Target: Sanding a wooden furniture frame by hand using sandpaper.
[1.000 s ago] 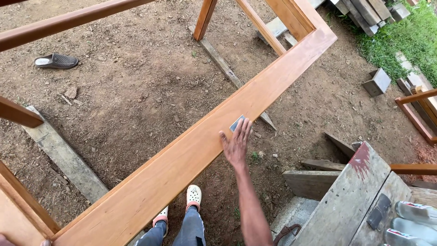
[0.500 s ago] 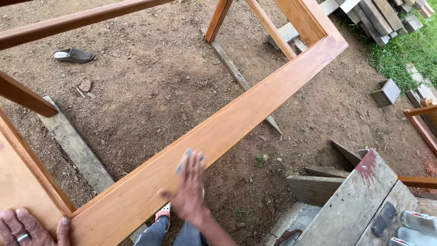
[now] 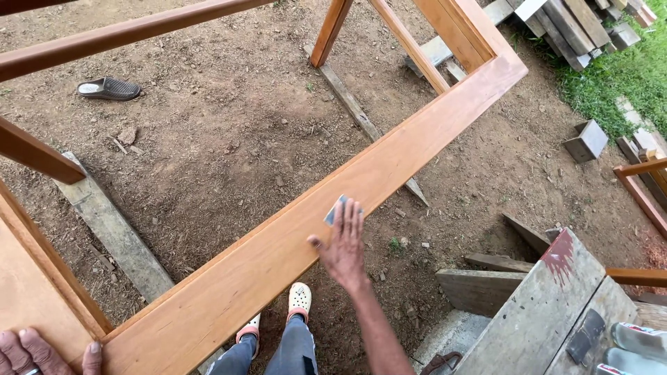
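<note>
- Right hand (image 3: 344,251) lies flat, fingers spread, pressing a small grey sanding pad (image 3: 334,209) against the wooden frame rail (image 3: 389,163).
- Left hand (image 3: 42,351), near left corner, curls over the frame's corner joint; fingers together.
- Pad sits mid-rail.
- Dark shoe (image 3: 109,88) lies on dirt, far left.
- Weathered bench (image 3: 549,312) stands near right.

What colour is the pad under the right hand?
Grey-blue pad, pressed under the right hand; head view.

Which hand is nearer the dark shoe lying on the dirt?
Left. The left hand grips the frame corner below the dark shoe; the right hand presses sandpaper farther right.
</note>
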